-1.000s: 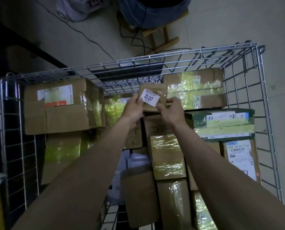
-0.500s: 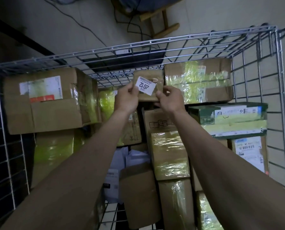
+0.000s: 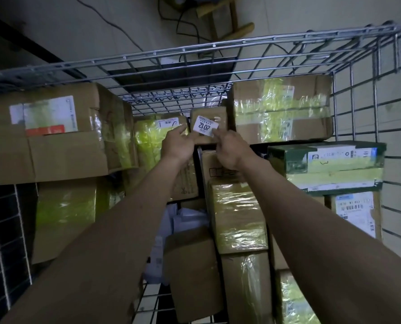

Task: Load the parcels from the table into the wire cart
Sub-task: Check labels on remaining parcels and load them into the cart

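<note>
A small brown parcel (image 3: pixel 212 115) with a white label reading 2012 is held over the far middle of the wire cart (image 3: pixel 241 46). My left hand (image 3: pixel 177 145) grips its left side and my right hand (image 3: pixel 230 148) grips its right side, thumb near the label. It sits between a yellow-taped box (image 3: pixel 155 139) on its left and a large taped carton (image 3: pixel 281 108) on its right. Whether the small parcel rests on the boxes below is hidden by my hands.
The cart holds several cartons: a big brown box (image 3: pixel 54 132) far left, a green box (image 3: pixel 325 164) at right, taped boxes (image 3: pixel 237 213) in the middle, a white bag (image 3: pixel 180 220). Beyond the cart lie cables (image 3: pixel 185 24) and wooden stool legs (image 3: pixel 232 17) on the floor.
Both hands have carried the small parcel a little farther into the cart and lower, toward the gap between the yellow-taped box and the large carton. The camera has leaned closer.
</note>
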